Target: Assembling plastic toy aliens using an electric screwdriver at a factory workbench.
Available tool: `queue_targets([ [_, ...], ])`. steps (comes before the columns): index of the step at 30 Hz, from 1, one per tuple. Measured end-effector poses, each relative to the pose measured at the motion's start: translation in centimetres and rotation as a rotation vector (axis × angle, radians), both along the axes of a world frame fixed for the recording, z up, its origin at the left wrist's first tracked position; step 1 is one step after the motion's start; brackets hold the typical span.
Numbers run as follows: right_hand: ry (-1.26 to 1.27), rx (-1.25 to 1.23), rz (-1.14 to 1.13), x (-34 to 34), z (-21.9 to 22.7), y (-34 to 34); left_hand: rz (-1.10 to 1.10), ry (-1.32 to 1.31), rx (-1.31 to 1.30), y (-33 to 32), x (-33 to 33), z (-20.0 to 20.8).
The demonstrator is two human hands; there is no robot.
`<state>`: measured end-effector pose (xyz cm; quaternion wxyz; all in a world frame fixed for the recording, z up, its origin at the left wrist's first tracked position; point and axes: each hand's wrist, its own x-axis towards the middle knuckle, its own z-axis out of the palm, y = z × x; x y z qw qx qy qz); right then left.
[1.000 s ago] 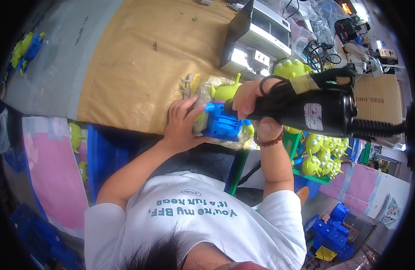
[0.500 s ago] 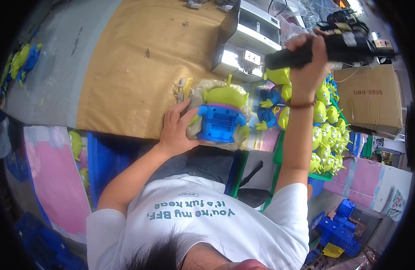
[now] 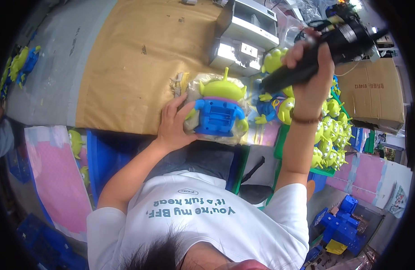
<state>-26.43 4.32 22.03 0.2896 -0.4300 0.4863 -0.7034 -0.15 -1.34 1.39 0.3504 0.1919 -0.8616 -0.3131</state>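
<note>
A green and blue toy figure lies on a padded, plastic-wrapped rest at the table's near edge. Its blue back faces up and shows an uncovered compartment. My left hand grips the figure's left side, with thumb and fingers around its arm. Raised to the right, my right hand is wrapped round a black cylindrical power tool. The tool's narrower end points down and left, apart from the figure; I cannot make out its tip. Beneath it lie more toy figures.
At the right, a green crate holds several green toys beside a cardboard box. A white metal device stands at the back. Brown sheeting covers the table. A blue bin sits below the near edge.
My right hand has lowered and tilted the black tool, bringing its narrow end down toward the toys. My left hand and the toy figure have shifted only slightly in the picture.
</note>
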Motion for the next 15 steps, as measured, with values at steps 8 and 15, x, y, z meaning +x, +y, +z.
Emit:
queue_targets([
  [8, 0.009, -0.045, 0.053, 6.4, -2.9, 6.3, 0.024, 0.018, -0.047, 0.2, -0.1, -0.7],
  [15, 0.0, -0.151, 0.2, 7.5, -5.6, 7.2, 0.018, 0.001, -0.115, 0.2, -0.2, -0.3],
])
